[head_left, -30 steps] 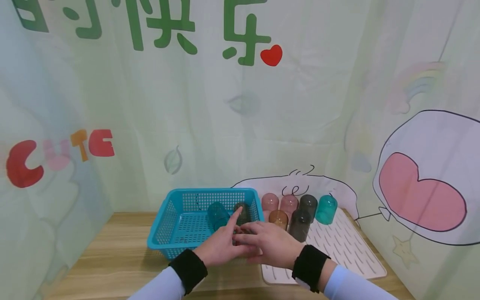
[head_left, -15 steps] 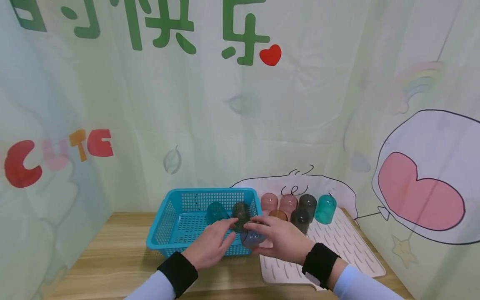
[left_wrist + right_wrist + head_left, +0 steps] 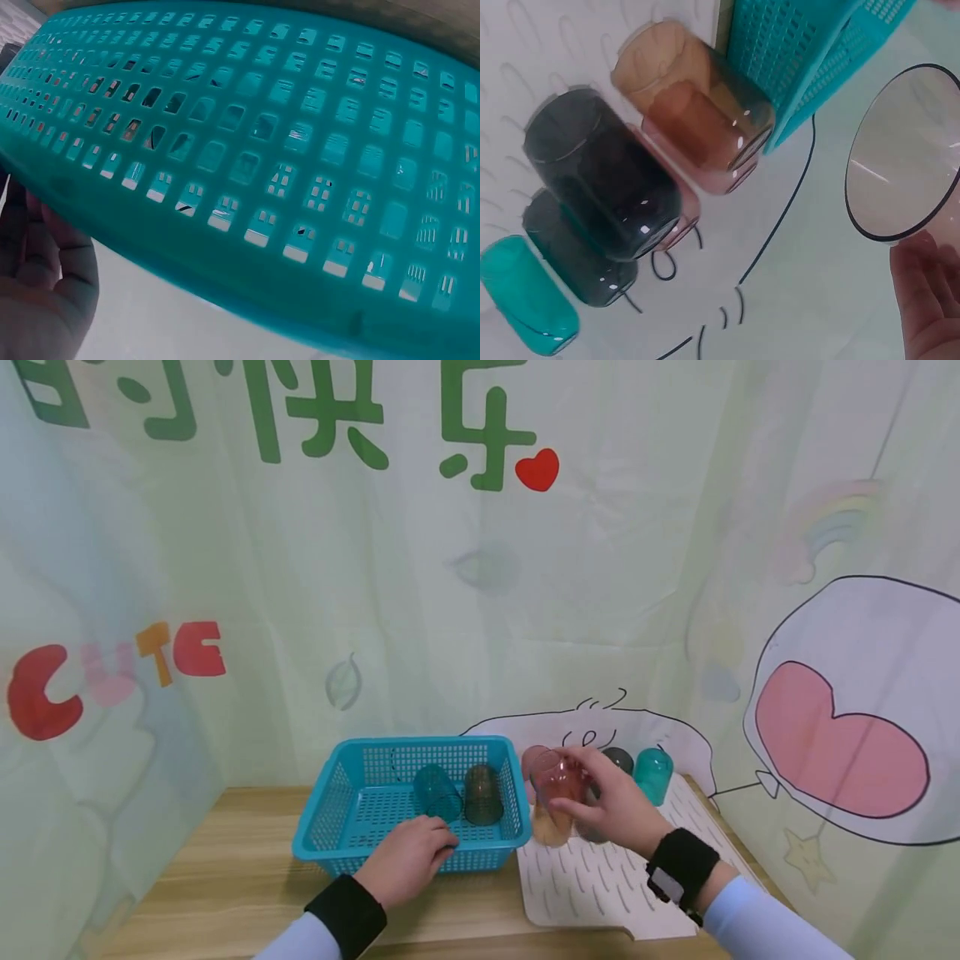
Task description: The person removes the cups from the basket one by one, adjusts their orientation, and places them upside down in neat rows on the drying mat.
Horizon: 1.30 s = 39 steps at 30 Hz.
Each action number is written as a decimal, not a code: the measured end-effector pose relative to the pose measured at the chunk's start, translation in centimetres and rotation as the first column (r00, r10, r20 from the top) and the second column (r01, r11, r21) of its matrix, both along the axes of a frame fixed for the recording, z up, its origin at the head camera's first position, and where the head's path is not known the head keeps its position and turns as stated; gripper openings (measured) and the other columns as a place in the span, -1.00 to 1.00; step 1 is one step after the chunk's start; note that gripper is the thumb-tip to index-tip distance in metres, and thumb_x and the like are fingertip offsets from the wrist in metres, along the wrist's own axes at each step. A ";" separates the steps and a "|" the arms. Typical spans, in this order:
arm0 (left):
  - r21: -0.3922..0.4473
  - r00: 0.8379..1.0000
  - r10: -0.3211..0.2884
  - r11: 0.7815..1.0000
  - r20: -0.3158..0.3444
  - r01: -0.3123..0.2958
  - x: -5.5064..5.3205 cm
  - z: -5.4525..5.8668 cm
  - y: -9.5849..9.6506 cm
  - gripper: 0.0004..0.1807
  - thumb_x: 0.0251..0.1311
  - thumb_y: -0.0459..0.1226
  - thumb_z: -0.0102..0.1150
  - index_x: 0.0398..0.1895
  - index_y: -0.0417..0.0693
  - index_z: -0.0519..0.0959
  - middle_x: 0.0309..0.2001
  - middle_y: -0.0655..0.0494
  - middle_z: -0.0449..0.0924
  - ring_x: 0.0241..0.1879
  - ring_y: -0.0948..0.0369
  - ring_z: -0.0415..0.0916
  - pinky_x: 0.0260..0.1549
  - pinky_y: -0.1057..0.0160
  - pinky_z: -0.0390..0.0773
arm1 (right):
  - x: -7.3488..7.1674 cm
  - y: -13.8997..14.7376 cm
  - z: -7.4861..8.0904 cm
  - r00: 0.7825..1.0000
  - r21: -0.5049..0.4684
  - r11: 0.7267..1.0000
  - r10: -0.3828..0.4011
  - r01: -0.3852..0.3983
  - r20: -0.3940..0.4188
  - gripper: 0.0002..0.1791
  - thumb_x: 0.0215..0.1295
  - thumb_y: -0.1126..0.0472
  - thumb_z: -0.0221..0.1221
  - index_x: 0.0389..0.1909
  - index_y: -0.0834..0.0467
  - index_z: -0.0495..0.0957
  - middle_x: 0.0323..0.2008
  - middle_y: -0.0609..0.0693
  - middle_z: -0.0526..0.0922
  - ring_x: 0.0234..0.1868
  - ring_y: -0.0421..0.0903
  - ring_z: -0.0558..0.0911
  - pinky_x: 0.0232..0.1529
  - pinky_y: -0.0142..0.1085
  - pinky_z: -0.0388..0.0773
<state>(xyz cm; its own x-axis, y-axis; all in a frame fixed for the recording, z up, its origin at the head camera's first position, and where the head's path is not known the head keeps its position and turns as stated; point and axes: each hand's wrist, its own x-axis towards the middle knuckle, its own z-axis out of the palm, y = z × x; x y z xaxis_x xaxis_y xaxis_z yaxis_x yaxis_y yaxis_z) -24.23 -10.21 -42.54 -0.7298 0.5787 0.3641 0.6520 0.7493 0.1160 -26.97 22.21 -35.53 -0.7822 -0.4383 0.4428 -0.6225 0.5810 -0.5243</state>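
My right hand [image 3: 618, 797] holds a pale see-through drinking glass [image 3: 553, 781] by its side, above the upside-down glasses on the white ribbed mat [image 3: 600, 893]. In the right wrist view, the wide dark-edged mouth of the held glass [image 3: 900, 161] faces the camera. Pink and amber glasses show through it in the head view. My left hand [image 3: 408, 857] is at the front rim of the blue plastic basket [image 3: 318, 847], fingers loosely curled. In the left wrist view, those fingers [image 3: 71, 259] lie close beside the rim. Inside the basket lie a teal glass [image 3: 435, 791] and a smoky brown glass [image 3: 483, 796].
On the mat stand an amber glass [image 3: 694, 90], two dark grey ones including the nearer dark glass [image 3: 600, 172], pink glasses partly behind them, and a teal glass [image 3: 654, 774] at the back right. A printed curtain [image 3: 420, 610] hangs behind the wooden table [image 3: 247, 860].
The right hand has carried the pale glass from the basket's front right corner to over the mat, right of the basket. The left hand has drawn back to the front rim.
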 end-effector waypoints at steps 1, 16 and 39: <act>0.001 1.000 0.000 1.000 -0.004 0.000 0.0 -0.1 0.0 -0.88 0.24 -0.22 0.18 -0.20 0.08 0.66 -0.29 0.25 0.59 -0.27 0.29 0.45 -0.28 0.22 0.58 | -0.2 0.4 0.0 1.000 -0.021 1.000 -0.016 0.016 0.003 -0.23 0.09 -0.11 0.33 0.31 -0.12 0.24 0.09 -0.05 0.47 0.00 -0.08 0.49 -0.11 -0.07 0.65; 0.001 0.999 0.040 0.999 0.016 -0.040 0.1 -0.3 0.2 -0.86 0.20 -0.21 0.23 -0.19 0.09 0.67 -0.28 0.28 0.61 -0.26 0.30 0.44 -0.23 0.21 0.59 | -3.3 7.0 -0.6 0.959 -0.124 0.952 -0.276 0.281 0.060 -0.19 0.14 -0.20 0.26 0.37 -0.06 0.19 0.07 0.14 0.43 0.01 0.09 0.43 -0.06 0.10 0.55; 0.055 1.000 0.008 0.998 0.005 -0.008 -0.1 -0.4 0.1 -0.89 0.23 -0.23 0.20 -0.22 0.08 0.67 -0.32 0.27 0.62 -0.30 0.28 0.45 -0.30 0.19 0.58 | -5.5 13.4 -6.8 0.847 -0.065 0.846 -0.523 0.530 0.099 -0.19 0.24 -0.13 0.20 0.30 0.26 0.12 0.06 0.31 0.40 -0.03 0.16 0.43 -0.01 0.15 0.50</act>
